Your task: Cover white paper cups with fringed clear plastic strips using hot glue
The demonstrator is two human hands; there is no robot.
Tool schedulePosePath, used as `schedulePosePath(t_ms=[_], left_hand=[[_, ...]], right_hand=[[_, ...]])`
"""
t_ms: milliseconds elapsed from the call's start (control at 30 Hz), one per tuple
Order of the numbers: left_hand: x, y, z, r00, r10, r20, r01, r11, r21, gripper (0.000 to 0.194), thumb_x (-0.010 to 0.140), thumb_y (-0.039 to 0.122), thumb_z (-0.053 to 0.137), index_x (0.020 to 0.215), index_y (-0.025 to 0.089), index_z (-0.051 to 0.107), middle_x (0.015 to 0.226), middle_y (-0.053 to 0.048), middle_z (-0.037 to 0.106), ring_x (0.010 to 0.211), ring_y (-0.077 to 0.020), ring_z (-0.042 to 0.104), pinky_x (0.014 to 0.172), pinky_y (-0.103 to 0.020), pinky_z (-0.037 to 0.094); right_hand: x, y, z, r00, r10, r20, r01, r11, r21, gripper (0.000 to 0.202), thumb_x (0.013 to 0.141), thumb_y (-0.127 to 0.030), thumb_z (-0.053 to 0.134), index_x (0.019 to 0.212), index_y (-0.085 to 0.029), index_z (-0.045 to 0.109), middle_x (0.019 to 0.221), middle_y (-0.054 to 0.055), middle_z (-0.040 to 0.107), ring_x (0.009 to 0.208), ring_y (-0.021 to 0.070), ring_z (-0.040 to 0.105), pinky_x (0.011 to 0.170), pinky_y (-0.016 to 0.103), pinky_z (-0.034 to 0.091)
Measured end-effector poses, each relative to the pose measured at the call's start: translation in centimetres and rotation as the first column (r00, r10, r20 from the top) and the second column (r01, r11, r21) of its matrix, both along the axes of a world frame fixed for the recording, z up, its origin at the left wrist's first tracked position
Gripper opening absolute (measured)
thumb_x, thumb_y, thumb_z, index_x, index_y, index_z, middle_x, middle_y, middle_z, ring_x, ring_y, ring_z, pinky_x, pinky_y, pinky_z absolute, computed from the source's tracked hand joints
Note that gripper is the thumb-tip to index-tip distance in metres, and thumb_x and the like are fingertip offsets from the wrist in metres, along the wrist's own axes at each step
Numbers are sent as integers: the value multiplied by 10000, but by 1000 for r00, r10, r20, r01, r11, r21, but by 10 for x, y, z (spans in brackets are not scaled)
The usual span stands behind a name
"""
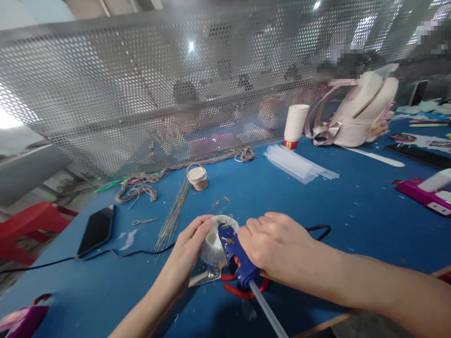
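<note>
While the R hand [269, 241] is wrapping its fingers round a blue glue gun [244, 265], w/ a clear glue stick [266, 305] poking out the back, the L hand [193, 239] is pinching the near side of a white pleated cup [213, 256] btwn thumb & fingers; the cup is sitting btwn both hands, & the gun's nozzle is pointing into its opening; scissors [205, 278] w/ red handles are lying just below the cup, partly under the gun; approx. straight ahead of the L hand a small basket [198, 178] is standing beside a bundle of thin wires [174, 213]; a blk phone [97, 231] is lying farther out L of the L hand; beyond the R hand, translucent strips [298, 164] are lying in front of stacked paper cups [297, 123], w/ a pale backpack [359, 117] standing to their R.
</note>
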State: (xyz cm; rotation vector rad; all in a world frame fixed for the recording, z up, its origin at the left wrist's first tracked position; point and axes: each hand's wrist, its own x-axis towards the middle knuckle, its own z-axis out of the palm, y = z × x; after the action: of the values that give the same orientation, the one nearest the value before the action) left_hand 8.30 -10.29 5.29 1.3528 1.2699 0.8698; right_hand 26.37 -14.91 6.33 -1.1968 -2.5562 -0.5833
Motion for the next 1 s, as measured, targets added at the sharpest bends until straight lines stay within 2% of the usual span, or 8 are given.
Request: schedulePosePath(t_ms=[167, 533, 667, 767, 833, 867, 933, 1000], left_hand=[[0, -2, 0, 1000, -8, -22, 9, 1000, 21, 336, 759, 470, 579, 948, 207, 667, 871, -15, 678, 839, -205, 567, 706, -252, 420], [-7, 4, -5, 996, -81, -34, 81, 997, -6, 337, 792, 475, 569, 1006, 225, 646, 937, -12, 659, 893, -205, 562, 737, -248, 422], [-4, 3, -2, 999, -36, 6, 36, 999, -40, 332, 777, 470, 583, 969, 206, 648, 876, -9, 662, 814, -186, 559, 660, -229, 411], [-2, 2, 1, 996, 32, 88, -25, 997, -74, 341, 770, 440, 590, 989, 188, 656, 856, -14, 681, 757, -172, 560, 616, -220, 405], [-2, 3, 1, 985, 57, 163, -41, 994, -104, 345, 765, 415, 596, 999, 169, 656, 887, -33, 694, 784, -186, 582, 638, -234, 423], [-2, 4, 0, 978, 63, 198, -40, 992, -120, 346, 764, 407, 596, 1000, 160, 653, 903, -43, 698, 805, -197, 594, 651, -245, 433], [-2, 5, -2, 967, 60, 249, -24, 989, -146, 339, 773, 404, 587, 991, 153, 649, 921, -54, 702, 836, -214, 613, 671, -264, 449], [-2, 5, -5, 960, 48, 276, -8, 989, -145, 316, 787, 410, 574, 964, 159, 649, 924, -48, 705, 852, -213, 620, 692, -266, 461]], right_hand=[[-3, -1, 2, 1000, 7, -22, -7, 1000, 12, 197, 741, -2, 415, 675, -176, 478, 572, 37, 537, 484, 163, 479, 457, 285, 236], [-5, -5, 3, 1000, -25, -14, 25, 999, -25, 175, 707, -5, 444, 683, -171, 496, 581, 40, 534, 491, 172, 485, 457, 291, 258], [2, -6, 13, 999, -42, -27, 36, 982, -187, 74, 730, -94, 503, 734, -167, 510, 647, 47, 571, 528, 174, 505, 464, 290, 258], [14, -3, 22, 980, -16, -197, -56, 933, -356, 45, 752, -207, 536, 767, -174, 509, 706, 29, 587, 537, 147, 494, 468, 268, 260], [19, 3, 22, 909, -33, -416, -145, 910, -388, 70, 758, -233, 542, 778, -178, 503, 741, 14, 582, 573, 126, 490, 505, 246, 305], [20, 8, 21, 838, -63, -541, -170, 914, -370, 80, 759, -241, 545, 777, -178, 500, 746, 8, 575, 588, 119, 481, 527, 239, 327], [17, 17, 14, 653, -213, -727, -147, 906, -397, 130, 787, -291, 543, 748, -182, 485, 690, -16, 540, 571, 106, 442, 543, 233, 350], [9, 26, 6, 474, -373, -797, -169, 850, -498, 200, 803, -362, 547, 744, -182, 485, 665, -27, 531, 564, 102, 433, 547, 234, 373]])
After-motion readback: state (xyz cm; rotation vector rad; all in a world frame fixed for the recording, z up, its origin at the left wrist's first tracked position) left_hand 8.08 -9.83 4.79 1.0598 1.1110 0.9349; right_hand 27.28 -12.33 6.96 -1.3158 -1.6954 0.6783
